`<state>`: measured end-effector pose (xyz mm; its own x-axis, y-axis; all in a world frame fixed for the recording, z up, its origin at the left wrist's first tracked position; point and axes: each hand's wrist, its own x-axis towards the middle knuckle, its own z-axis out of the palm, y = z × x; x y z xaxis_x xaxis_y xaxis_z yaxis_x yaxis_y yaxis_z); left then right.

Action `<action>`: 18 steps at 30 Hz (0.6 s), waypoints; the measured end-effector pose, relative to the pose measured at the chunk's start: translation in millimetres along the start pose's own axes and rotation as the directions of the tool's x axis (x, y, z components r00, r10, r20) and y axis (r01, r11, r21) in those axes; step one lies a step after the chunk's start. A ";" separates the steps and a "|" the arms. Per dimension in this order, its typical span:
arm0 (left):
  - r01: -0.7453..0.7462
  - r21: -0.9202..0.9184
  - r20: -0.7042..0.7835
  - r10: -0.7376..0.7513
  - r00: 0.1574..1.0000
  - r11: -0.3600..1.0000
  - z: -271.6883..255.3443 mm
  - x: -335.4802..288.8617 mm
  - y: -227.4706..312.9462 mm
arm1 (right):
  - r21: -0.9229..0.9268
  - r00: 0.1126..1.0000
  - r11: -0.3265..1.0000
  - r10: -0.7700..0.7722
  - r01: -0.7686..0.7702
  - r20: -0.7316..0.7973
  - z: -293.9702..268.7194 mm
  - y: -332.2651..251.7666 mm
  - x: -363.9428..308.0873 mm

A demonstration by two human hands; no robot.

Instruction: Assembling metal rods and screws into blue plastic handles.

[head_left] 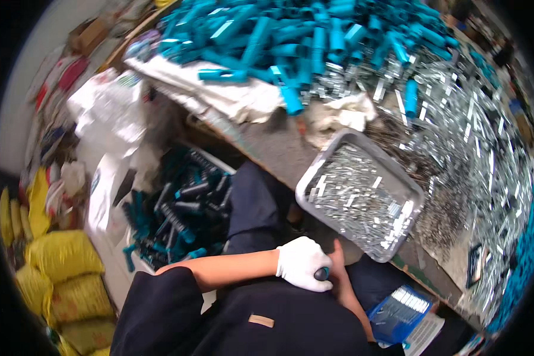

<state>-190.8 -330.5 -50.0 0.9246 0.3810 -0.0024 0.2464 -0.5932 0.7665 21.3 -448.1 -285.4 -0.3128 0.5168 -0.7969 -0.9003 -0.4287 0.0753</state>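
In front of my body, my left hand (302,261) wears a white glove and is closed around a dark, rounded handle (321,273) with a hint of teal. Only the handle's end shows; the glove covers the rest. My bare right hand (338,270) is right beside the glove, one finger or thumb pointing up. Its other fingers are hidden, so what they hold does not show. Just beyond both hands, a grey metal tray (305,188) full of small shiny metal pieces (356,193) rests at the bench edge.
Teal plastic tubes (258,41) are heaped at the back of the workbench (276,145). Loose metal parts (457,136) cover its right side. Dark-and-teal handles (184,204) fill a bin at left. Yellow sacks (65,255) stand farther left; a blue box (400,314) sits at lower right.
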 end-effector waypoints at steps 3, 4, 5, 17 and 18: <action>-0.035 -0.143 -0.238 0.000 0.971 0.989 -17.3 -26.3 21.5 | 0.030 0.971 0.973 -0.225 0.229 -0.085 17.6 9.2 20.5; -0.032 -0.101 -0.299 0.001 0.954 0.994 -15.3 -29.7 25.2 | 0.078 0.907 0.944 -0.283 0.321 -0.312 46.4 5.0 24.5; -0.020 -0.101 -0.357 -0.017 0.934 0.995 -2.6 -30.3 19.9 | -0.018 0.921 0.953 -0.298 0.303 -0.250 64.5 8.2 19.5; 0.227 -0.178 -0.343 -0.277 0.898 0.957 -258.6 -215.0 97.7 | -0.394 0.970 0.913 -0.009 0.108 0.243 93.9 8.9 -48.8; 0.286 -0.210 -0.250 -0.334 0.909 0.935 -270.3 -225.3 96.8 | -0.394 0.971 0.914 -0.001 0.099 0.240 84.6 4.5 -48.1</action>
<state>-453.7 -282.1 198.4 0.6856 0.7214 -0.0976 0.4334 -0.2968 0.8509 6.7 -412.2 -196.0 -0.3750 0.6803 -0.6297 -0.7340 -0.6328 -0.2465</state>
